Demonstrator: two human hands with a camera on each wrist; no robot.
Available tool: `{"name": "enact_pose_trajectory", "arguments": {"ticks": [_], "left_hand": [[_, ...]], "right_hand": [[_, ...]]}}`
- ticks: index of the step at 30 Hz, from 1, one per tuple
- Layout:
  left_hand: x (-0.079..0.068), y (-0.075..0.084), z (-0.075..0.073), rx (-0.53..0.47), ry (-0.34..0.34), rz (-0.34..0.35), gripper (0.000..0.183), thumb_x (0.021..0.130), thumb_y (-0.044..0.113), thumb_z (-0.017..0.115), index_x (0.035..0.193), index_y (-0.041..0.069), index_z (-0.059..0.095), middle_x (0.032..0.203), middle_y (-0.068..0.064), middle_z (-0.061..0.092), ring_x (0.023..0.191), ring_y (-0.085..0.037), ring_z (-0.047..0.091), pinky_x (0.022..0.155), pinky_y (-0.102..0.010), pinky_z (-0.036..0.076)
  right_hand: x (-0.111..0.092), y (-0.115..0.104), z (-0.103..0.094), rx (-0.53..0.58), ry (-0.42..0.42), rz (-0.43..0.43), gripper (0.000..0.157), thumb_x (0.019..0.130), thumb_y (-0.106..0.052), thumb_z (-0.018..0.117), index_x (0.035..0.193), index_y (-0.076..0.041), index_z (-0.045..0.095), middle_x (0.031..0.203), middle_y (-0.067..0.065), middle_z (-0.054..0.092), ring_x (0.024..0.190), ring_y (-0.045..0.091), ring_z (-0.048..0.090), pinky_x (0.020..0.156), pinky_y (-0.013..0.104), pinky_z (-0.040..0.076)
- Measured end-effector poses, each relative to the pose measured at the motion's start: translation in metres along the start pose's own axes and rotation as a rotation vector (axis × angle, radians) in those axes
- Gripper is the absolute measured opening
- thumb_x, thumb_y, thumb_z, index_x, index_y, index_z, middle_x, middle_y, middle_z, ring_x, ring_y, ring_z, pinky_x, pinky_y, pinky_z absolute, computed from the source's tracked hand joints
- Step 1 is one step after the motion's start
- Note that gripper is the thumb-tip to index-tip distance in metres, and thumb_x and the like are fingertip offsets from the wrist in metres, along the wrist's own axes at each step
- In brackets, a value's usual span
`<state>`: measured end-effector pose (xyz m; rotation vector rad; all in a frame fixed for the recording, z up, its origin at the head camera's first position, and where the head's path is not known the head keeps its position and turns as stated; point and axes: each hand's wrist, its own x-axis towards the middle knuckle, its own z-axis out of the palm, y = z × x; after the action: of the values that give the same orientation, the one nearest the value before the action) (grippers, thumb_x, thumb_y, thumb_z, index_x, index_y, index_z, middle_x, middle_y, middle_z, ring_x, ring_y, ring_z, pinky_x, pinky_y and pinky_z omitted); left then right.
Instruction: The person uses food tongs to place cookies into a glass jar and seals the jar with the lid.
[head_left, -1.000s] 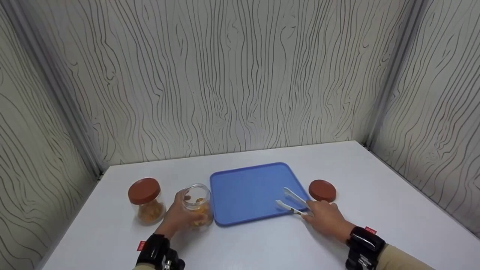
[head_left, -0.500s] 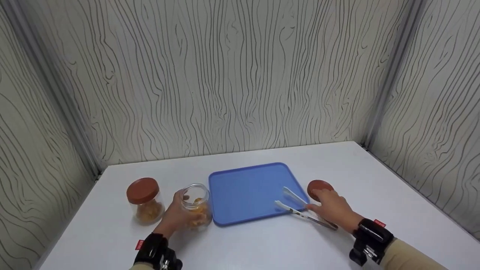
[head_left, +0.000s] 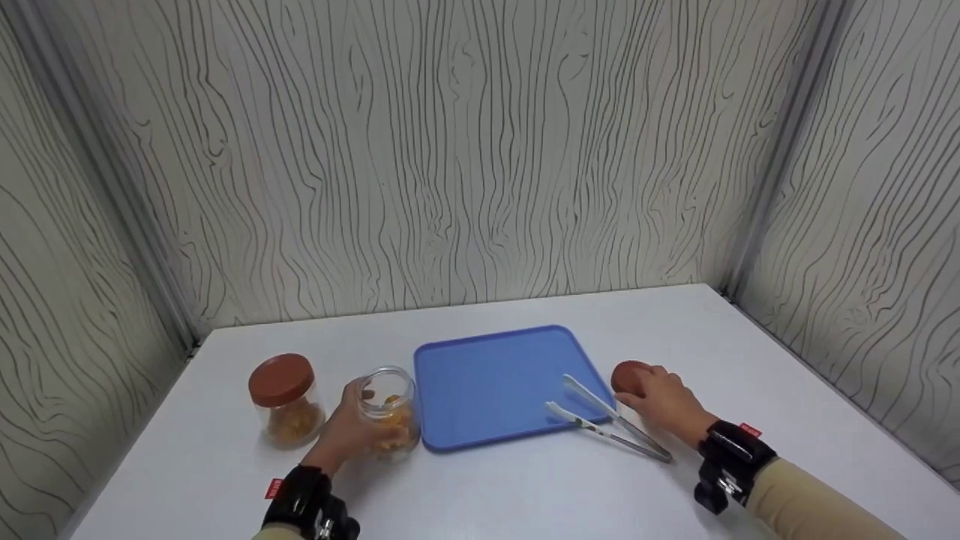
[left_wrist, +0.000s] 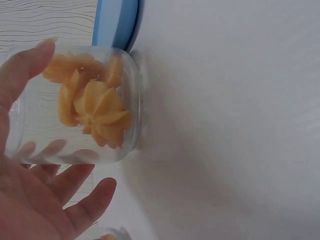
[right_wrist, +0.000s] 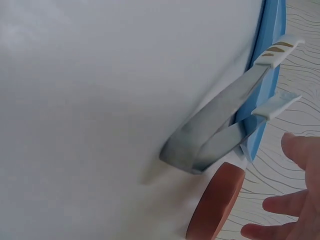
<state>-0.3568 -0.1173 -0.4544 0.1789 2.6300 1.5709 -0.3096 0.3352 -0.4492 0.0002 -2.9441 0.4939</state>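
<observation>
With the thumb on one side and fingers on the other, my left hand [head_left: 343, 433] holds a clear open jar [head_left: 406, 411] upright on the table, left of the blue tray. Ridged, flower-shaped golden cookies [left_wrist: 100, 107] lie at the jar's bottom in the left wrist view. My right hand [head_left: 670, 405] hovers at the reddish-brown lid [head_left: 627, 375], partly covering it in the head view. In the right wrist view its loose fingers are spread beside the lid [right_wrist: 217, 202], gripping nothing. Metal tongs with white tips [right_wrist: 220, 105] lie beside that hand, their tips over the tray's edge.
The shallow blue tray [head_left: 495, 390] lies in the middle of the white table [head_left: 510, 495]. A second jar [head_left: 294, 421] with a reddish-brown lid on it stands at the left and holds similar golden pieces. Wood-patterned panels [head_left: 480, 150] enclose the table's back and sides.
My right hand has let go of the tongs, which now lie partly on the tray's edge, and has moved over to the loose lid. The left hand stays on the jar.
</observation>
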Motion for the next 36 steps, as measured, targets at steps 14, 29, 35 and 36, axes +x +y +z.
{"name": "enact_pose_trajectory", "arguments": {"ticks": [14,29,35,36], "left_hand": [[-0.001,-0.001,-0.003,-0.008,0.004,0.006,0.105,0.063,0.019,0.092,0.144,-0.001,0.027,0.139,-0.027,0.043,0.127,-0.043,0.043,0.105,-0.057,0.033],[-0.001,0.001,0.001,-0.036,-0.003,-0.016,0.104,0.064,0.020,0.092,0.144,0.003,0.028,0.140,-0.024,0.043,0.127,-0.042,0.042,0.105,-0.057,0.034],[0.001,-0.001,0.002,-0.020,0.007,-0.026,0.106,0.062,0.021,0.093,0.144,0.002,0.028,0.140,-0.024,0.043,0.127,-0.042,0.043,0.105,-0.057,0.034],[0.001,-0.001,0.002,-0.019,0.007,-0.030,0.106,0.062,0.021,0.093,0.144,0.002,0.028,0.140,-0.024,0.043,0.127,-0.042,0.042,0.105,-0.057,0.034]], "right_hand": [[0.019,0.015,0.005,0.037,-0.170,0.115,0.077,0.093,-0.035,0.064,0.142,0.015,0.031,0.140,0.047,0.022,0.123,0.062,0.032,0.094,0.067,0.037],[0.034,0.036,0.009,0.022,-0.243,0.105,0.092,0.086,-0.045,0.069,0.144,0.014,0.027,0.126,0.039,0.039,0.106,0.049,0.047,0.088,0.060,0.042],[0.039,0.040,0.012,0.032,-0.234,0.065,0.092,0.085,-0.043,0.070,0.143,0.014,0.028,0.127,0.041,0.038,0.106,0.050,0.047,0.087,0.059,0.043],[0.039,0.040,0.013,0.039,-0.220,0.056,0.090,0.085,-0.041,0.070,0.143,0.014,0.028,0.123,0.039,0.041,0.104,0.048,0.048,0.086,0.058,0.044]]}}
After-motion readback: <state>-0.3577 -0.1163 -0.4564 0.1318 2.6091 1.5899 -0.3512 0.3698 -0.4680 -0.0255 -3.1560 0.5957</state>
